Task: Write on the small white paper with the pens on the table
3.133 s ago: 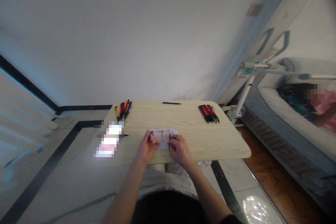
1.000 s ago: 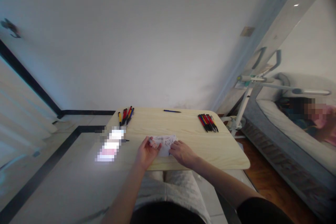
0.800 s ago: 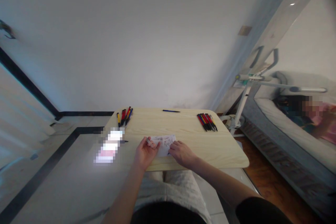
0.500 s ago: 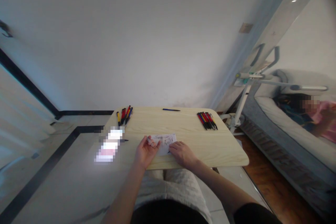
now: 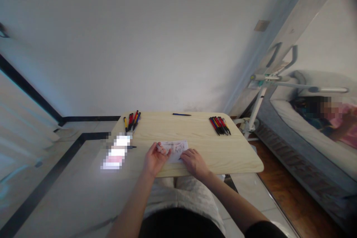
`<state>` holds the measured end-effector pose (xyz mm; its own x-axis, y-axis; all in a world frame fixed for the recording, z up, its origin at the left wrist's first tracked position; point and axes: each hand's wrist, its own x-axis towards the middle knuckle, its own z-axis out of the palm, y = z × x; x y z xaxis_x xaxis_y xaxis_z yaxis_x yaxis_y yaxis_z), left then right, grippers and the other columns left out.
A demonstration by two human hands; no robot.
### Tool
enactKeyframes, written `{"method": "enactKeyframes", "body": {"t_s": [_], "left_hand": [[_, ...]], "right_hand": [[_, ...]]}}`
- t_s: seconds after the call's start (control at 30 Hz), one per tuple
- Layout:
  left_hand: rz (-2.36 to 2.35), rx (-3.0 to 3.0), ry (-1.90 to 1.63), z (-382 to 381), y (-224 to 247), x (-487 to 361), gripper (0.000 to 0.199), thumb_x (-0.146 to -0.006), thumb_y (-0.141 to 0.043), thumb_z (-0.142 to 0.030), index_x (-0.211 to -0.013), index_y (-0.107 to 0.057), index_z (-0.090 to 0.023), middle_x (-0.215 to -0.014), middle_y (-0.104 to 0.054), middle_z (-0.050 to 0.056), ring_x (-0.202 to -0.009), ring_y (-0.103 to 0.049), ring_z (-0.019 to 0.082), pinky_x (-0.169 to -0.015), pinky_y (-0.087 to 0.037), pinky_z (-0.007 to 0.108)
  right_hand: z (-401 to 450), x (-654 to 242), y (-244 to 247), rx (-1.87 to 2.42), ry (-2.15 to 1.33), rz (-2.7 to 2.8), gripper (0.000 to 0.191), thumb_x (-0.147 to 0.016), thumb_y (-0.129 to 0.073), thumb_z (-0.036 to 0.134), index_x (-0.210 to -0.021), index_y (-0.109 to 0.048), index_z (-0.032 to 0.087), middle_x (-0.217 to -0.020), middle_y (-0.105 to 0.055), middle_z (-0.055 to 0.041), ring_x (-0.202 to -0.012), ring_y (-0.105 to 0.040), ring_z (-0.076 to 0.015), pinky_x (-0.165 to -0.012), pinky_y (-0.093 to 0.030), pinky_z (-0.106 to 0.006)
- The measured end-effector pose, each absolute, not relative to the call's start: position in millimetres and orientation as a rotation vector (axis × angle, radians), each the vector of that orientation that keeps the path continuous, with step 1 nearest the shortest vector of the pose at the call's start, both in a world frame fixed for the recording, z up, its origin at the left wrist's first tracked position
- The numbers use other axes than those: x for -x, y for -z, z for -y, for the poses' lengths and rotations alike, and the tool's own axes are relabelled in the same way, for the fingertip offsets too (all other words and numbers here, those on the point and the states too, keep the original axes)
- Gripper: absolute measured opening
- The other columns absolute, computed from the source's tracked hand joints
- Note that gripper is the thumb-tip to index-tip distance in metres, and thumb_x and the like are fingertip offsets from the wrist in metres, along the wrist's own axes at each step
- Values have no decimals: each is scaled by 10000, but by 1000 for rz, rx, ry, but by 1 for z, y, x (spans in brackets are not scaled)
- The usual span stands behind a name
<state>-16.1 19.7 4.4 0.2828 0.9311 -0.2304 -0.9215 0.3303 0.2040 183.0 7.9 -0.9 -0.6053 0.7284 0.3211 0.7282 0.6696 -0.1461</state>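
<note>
A white sheet of paper [image 5: 175, 149] with dark marks lies on the pale wooden table [image 5: 167, 128] near its front edge. At the paper's left side my left hand [image 5: 156, 159] is turned partly palm up, its fingers curled around a small whitish thing too small to make out. My right hand [image 5: 194, 161] rests on the paper's right edge with bent fingers; a dark tip shows by its fingertips, and whatever lies under them is hidden.
Several pens [image 5: 134, 121] lie at the table's back left, and several more [image 5: 219, 125] at the right. One blue pen [image 5: 182, 114] lies near the back edge. A blurred-out bright object [image 5: 117, 152] is at the left. A person [image 5: 331, 119] lies on a grey sofa at the right.
The camera view has shifted slightly. Both hands hold nearly the same places at the paper.
</note>
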Motion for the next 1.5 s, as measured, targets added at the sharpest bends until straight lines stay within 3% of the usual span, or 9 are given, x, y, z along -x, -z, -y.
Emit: {"method": "enactKeyframes", "body": {"t_s": [0.33,0.53,0.97,1.3,1.5], "left_hand": [[-301,-64,-1240,-21,1,17,193,-830,-438,-240,-777,-595,-142,-546,-445,-24,-511,-454,83,-676,-448,322],[-282,-71,-1237,-21,4,17,200,-840,-420,-238,-792,-587,-139,-543,-443,-30,-499,-448,74,-638,-440,287],[-312,-94,-1238,-21,3,16,189,-835,-425,-228,-777,-576,-130,-532,-429,-29,-477,-433,69,-582,-425,260],[-301,-92,-1221,-21,2,15,201,-835,-428,-228,-774,-587,-122,-539,-436,-23,-481,-422,68,-572,-409,249],[-309,-87,-1228,-22,4,15,199,-833,-434,-226,-779,-591,-116,-531,-432,-24,-475,-416,67,-563,-406,248]], "right_hand": [[-5,-188,10,1166,-32,2346,176,-846,-446,150,-953,-584,174,-888,-597,-74,-874,-485,-190,-782,-373,-333],[-5,-192,11,1069,-91,2294,360,-815,-409,79,-1156,-501,149,-962,-570,-102,-908,-474,-202,-792,-412,-356],[-5,-192,9,1196,-47,1994,135,-852,-460,218,-878,-587,180,-821,-590,-73,-812,-513,-189,-751,-416,-347],[-11,-189,6,1245,-482,1303,139,-849,-418,284,-893,-479,168,-737,-570,-24,-554,-505,-107,-520,-436,-235],[-12,-174,-3,1183,-626,1277,136,-833,-440,290,-852,-487,164,-700,-571,-12,-526,-509,-91,-506,-436,-215]]}}
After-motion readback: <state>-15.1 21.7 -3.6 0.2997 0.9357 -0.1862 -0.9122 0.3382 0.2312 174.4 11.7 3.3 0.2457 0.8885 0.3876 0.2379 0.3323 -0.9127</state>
